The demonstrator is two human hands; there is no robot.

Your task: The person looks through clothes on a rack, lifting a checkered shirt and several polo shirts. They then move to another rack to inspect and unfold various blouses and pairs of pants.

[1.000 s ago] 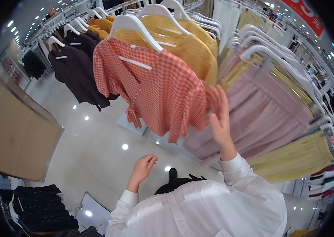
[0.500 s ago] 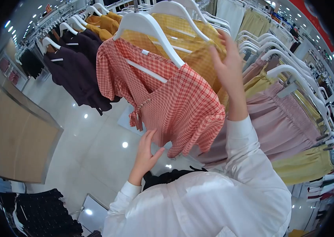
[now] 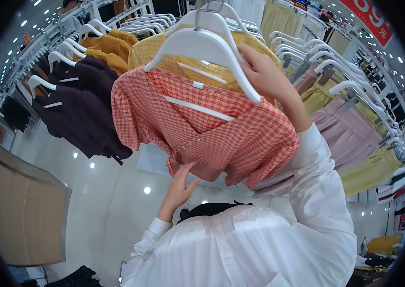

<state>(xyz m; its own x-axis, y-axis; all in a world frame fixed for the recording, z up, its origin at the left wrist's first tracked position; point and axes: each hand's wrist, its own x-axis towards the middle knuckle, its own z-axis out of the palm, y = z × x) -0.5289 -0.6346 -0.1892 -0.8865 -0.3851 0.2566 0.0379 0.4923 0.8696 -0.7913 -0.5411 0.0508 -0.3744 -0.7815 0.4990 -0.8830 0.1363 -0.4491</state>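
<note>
A red checked blouse (image 3: pixel 231 138) with a tie at its side hangs on a white hanger (image 3: pixel 200 40) in front of me. My left hand (image 3: pixel 179 189) is at its lower hem, fingers stretched and thumb apart, the fingertips touching or almost touching the cloth. Behind it hangs a yellow checked blouse (image 3: pixel 152 55) on another white hanger (image 3: pixel 212 19). My right hand (image 3: pixel 267 74) is at the right arm of the hangers, between the two blouses, with its fingers curled against a hanger; the fingertips are partly hidden, and which hanger it grips is hard to see.
Dark purple tops (image 3: pixel 78 115) and mustard tops (image 3: pixel 109 48) hang at the left. To the right hang pink bottoms (image 3: pixel 348 126) and yellow bottoms (image 3: pixel 372 172) on white hangers. A wood-coloured panel (image 3: pixel 25 205) stands at the lower left on the shiny tiled floor (image 3: pixel 111 220).
My right hand has moved from the yellow blouse's shoulder to the hangers. The red blouse has swung to face me more. My left hand stays by its hem; the view has shifted.
</note>
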